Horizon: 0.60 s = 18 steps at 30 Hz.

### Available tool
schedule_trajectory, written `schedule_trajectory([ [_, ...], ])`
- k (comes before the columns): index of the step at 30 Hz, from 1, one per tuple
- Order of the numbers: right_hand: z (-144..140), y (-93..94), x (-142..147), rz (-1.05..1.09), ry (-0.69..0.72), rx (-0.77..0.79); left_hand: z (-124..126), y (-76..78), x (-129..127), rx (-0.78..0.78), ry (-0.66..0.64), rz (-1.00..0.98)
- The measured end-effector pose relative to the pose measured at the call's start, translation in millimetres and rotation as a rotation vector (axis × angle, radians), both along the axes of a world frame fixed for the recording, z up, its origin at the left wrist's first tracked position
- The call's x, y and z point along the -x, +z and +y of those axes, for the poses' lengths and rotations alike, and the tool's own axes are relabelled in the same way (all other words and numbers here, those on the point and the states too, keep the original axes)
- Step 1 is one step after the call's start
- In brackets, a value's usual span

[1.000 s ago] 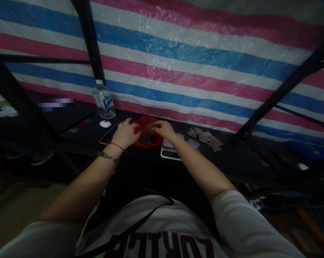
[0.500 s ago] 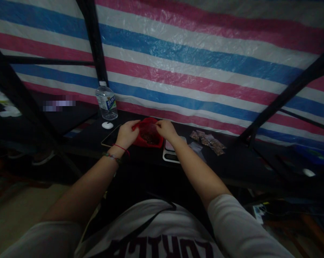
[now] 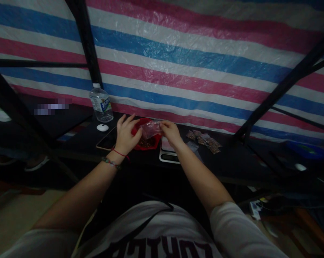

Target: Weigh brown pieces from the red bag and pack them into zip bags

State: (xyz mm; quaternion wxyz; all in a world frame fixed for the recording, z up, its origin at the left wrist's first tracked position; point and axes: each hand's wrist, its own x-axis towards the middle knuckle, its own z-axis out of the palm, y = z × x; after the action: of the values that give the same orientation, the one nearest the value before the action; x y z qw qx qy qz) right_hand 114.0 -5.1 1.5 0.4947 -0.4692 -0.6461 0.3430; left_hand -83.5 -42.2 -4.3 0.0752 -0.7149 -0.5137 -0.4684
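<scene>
My right hand (image 3: 172, 133) pinches a small clear plastic bag (image 3: 151, 129) by its right edge, over a red bowl (image 3: 151, 146). Brown bits (image 3: 145, 142) lie in the bowl; their kind is too small to tell. My left hand (image 3: 126, 134) is open with its fingers spread, at the left side of the bowl and close to the bag. Partly under my right wrist is a small digital scale (image 3: 169, 157). Right of it lie flat clear bags (image 3: 192, 146) and several filled little bags (image 3: 204, 141).
A clear plastic bottle (image 3: 102, 105) stands at the back left, with a white computer mouse (image 3: 102, 128) before it. A phone or tablet (image 3: 105, 141) lies beside my left hand. Black metal posts (image 3: 88, 46) frame the table before a striped plastic sheet (image 3: 178, 64).
My left hand has opened and spread its fingers by the bowl. The plastic bag has risen into plain sight in my right hand. The view has shifted slightly.
</scene>
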Motion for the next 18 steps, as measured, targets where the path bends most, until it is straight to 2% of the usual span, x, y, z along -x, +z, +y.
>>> schedule_trajectory([
  [2, -17.1, 0.1, -5.6, 0.195, 0.079, 0.083, -9.3, 6.2, -8.4, 0.023, -0.145, 0.033],
  [4, -35.9, -0.3, -12.7, 0.296, 0.123, 0.120, -19.3, 12.2, -17.1, 0.107, -0.266, 0.054],
  [9, -70.2, -6.6, -38.7, 0.372, 0.055, 0.092, -39.2, 19.2, -33.7, 0.338, -0.438, -0.065],
  [12, -81.8, -11.2, -52.9, 0.409, 0.005, 0.101, -44.3, 15.4, -41.3, 0.451, -0.550, -0.215],
  [14, -88.0, -13.8, -59.4, 0.385, 0.056, 0.146, -45.9, 10.5, -46.3, 0.535, -0.630, -0.281],
  [16, -92.3, -16.4, -64.6, 0.305, 0.104, 0.173, -46.7, 5.1, -50.9, 0.595, -0.696, -0.297],
  [18, -93.7, -19.0, -70.3, 0.248, 0.084, 0.163, -46.6, 0.5, -54.4, 0.627, -0.732, -0.298],
])
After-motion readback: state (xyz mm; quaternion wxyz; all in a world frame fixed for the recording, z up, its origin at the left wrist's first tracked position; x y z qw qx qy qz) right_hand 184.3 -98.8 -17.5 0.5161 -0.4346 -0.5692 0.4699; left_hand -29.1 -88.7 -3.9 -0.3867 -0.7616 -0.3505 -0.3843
